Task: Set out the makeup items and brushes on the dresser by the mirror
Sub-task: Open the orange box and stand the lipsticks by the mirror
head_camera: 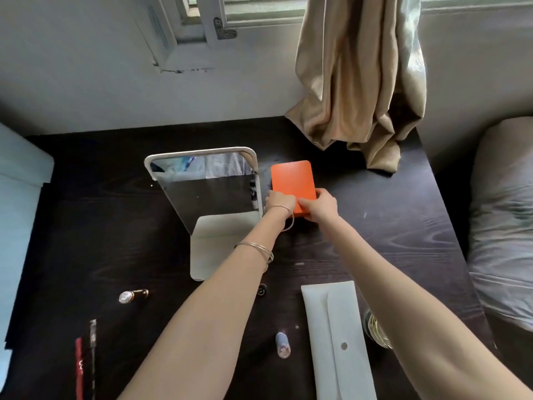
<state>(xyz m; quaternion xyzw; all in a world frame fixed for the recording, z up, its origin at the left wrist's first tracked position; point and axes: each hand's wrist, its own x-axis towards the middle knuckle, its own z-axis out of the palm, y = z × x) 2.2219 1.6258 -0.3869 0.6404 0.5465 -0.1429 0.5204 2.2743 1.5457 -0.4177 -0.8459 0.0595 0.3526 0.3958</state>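
Both hands are on the orange case [292, 184], which lies flat on the dark table [375, 226] just beside the mirror [207, 192], toward the table's far edge. The left hand [279, 202] grips the case's near left corner, fingers curled over its edge; the right hand [318, 207] clamps the near right corner, thumb on top. Whether they are placing it or about to open it, I cannot tell.

To do this step well, I judge the case should be kept square to the mirror's side and slid or lowered gently — a shove to the left could knock the mirror's white frame, which stands tilted on a thin foot and looks easy to tip. If the aim is to open it, one hand should pin the base while the other lifts the lid from the near edge.

The case is a plain, matte orange rectangle with rounded corners, no visible label or clasp from this angle; it looks rigid and light.

Nearer the table's front edge lie other items, well apart from the case: a gold-and-black lipstick [133, 295], a red pencil [79, 368] beside a slim dark stick [93, 342], a small blue tube [282, 345] and a white snap pouch [337, 339] — all not yet brought up by the mirror.
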